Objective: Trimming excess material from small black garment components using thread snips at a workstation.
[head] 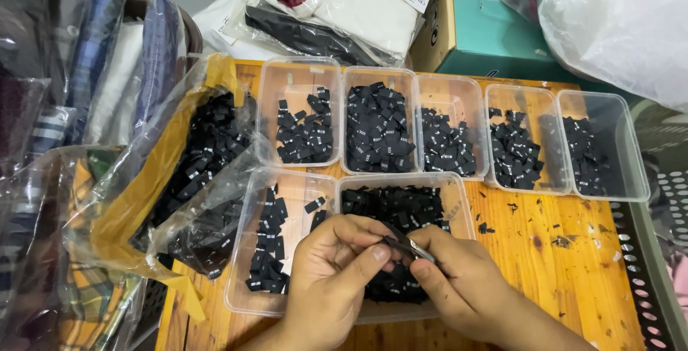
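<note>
We are pinching small black woven fabric label (403, 245) between left hand (331, 279) and right hand (459, 279), hands together over clear plastic tray (459, 200). Label long axis running 10-to-4 o'clock; both hands equally near.

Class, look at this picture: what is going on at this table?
A person's left hand and right hand together pinch a small black fabric label over a clear plastic tub of such labels. Six more clear tubs on the wooden table hold similar black labels. A plastic bag full of them lies at the left.
</note>
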